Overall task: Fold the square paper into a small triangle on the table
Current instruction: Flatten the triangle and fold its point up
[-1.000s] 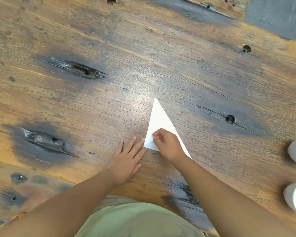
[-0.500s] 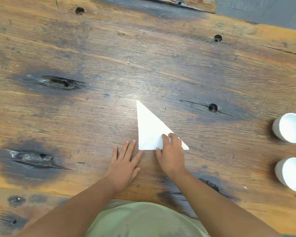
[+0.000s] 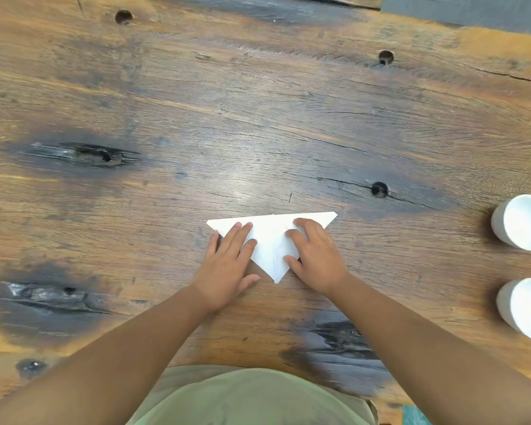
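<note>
Nearest the person, the paper [image 3: 270,242] lies flat on the worktop [image 3: 258,133]. It is already a triangle, with its point toward the body and its long edge away. The left hand [image 3: 226,268] rests on the left half, fingers [image 3: 241,233] straight and slightly spread. The right hand [image 3: 318,256] presses the right half, fingers a little bent and gripping nothing. A crease runs up from the point, so one more halving probably remains before the triangle counts as small. Two white cups [image 3: 520,222] stand well apart at the right.

The left hand [image 3: 227,265] and right hand [image 3: 316,256] hide much of the slanted edges of the paper [image 3: 270,240]; the far cup [image 3: 520,222] and near cup [image 3: 524,308] are clipped at the right.
</note>
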### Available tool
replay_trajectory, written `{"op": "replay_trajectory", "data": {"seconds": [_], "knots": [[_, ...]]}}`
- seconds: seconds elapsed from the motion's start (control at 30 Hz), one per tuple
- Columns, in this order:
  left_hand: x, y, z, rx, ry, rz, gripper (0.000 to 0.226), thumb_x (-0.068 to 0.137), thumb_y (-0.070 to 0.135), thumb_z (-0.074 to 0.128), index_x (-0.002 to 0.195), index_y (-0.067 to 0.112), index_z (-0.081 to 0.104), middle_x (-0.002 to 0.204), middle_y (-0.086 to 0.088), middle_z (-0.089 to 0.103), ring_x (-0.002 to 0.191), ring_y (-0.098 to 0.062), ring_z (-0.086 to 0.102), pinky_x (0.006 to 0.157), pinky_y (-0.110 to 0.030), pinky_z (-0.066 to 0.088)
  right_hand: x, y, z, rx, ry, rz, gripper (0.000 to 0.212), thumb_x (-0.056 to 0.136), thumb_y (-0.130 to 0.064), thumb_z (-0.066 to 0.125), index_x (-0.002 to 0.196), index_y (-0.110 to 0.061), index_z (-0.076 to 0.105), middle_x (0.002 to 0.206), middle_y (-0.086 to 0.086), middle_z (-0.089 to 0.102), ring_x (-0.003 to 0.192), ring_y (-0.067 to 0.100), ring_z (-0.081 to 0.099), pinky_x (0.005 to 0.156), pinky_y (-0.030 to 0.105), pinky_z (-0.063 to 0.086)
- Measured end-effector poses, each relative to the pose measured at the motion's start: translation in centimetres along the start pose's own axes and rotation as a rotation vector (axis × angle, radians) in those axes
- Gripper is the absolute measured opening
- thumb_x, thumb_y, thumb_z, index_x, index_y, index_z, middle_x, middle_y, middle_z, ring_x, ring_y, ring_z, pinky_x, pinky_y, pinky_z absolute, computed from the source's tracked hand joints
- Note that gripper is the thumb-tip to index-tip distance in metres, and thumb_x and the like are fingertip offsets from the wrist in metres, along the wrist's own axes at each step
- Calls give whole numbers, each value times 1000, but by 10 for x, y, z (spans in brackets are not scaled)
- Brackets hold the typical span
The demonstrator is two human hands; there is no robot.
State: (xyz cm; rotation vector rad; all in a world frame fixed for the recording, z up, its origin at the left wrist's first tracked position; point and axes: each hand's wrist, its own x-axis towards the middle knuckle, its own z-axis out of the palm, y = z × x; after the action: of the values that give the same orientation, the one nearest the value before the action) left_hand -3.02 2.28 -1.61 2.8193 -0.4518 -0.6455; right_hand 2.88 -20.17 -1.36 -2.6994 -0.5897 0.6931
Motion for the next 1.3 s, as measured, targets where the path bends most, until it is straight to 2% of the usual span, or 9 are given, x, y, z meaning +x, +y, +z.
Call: {"op": "replay_trajectory", "data": {"seconds": [0.1, 0.17, 0.3, 0.5, 0.7, 0.8, 1.03, 1.3], "knots": [[18, 2, 3, 24, -54, 20, 75, 97, 57, 42, 155, 14, 17, 167, -4, -4, 153, -25, -7, 121, -58, 8, 3, 8, -1, -1, 22, -41, 48, 85, -31, 67, 127, -9, 55, 141, 13, 45, 135, 31, 38, 113, 47, 33], [28, 5, 3, 27, -75, 40, 79, 98, 54, 42, 157, 15, 7, 167, -2, -10, 152, -23, -11, 120, -59, 8, 5, 9, -2, 0, 50, -62, 50, 84, -31, 68, 127, -8, 55, 140, 13, 46, 134, 31, 39, 112, 48, 35], [45, 11, 3, 65, -116, 108, 89, 97, 55, 46, 157, 15, -5, 165, 0, -18, 152, -23, -16, 121, -59, 2, 6, 8, 1, -14, 26, -112, 66, 86, -33, 67, 143, -11, 43, 153, 9, 36, 145, 29, 28, 119, 47, 24], [54, 10, 5, 45, -121, 97, 95, 92, 61, 48, 157, 14, -2, 166, 0, -13, 152, -22, -14, 120, -59, 3, 11, 10, 8, -37, -23, -139, 83, 90, -39, 64, 155, -13, 21, 165, 3, 16, 153, 23, 8, 123, 42, 4], [53, 6, 7, 66, -102, 112, 97, 89, 66, 49, 158, 12, 6, 167, -2, -7, 153, -23, -9, 120, -59, 3, 12, 15, 13, -106, -32, -157, 85, 91, -46, 59, 157, -16, 14, 166, 2, 10, 153, 22, 2, 123, 48, 5], [53, 6, 6, 60, -104, 114, 98, 89, 67, 49, 158, 13, 4, 167, -1, -8, 153, -22, -9, 119, -58, 1, 12, 18, 14, -107, -28, -149, 85, 91, -48, 57, 157, -15, 14, 166, 2, 11, 153, 22, 3, 123, 51, 5], [54, 10, 1, 55, -159, 88, 99, 90, 65, 47, 157, 17, -7, 165, 2, -19, 151, -21, -17, 121, -56, -4, -1, 52, 5, -110, -6, 21, 84, 91, -53, 54, 156, -17, 15, 166, -2, 9, 153, 20, -1, 123, 52, 1], [54, 12, -3, 68, -175, 81, 98, 91, 66, 44, 157, 17, -10, 164, 2, -20, 150, -20, -20, 121, -56, -3, -21, 87, -4, -91, 12, 137, 84, 92, -51, 56, 157, -22, 12, 166, -7, 7, 153, 15, -1, 122, 53, 5]]}}
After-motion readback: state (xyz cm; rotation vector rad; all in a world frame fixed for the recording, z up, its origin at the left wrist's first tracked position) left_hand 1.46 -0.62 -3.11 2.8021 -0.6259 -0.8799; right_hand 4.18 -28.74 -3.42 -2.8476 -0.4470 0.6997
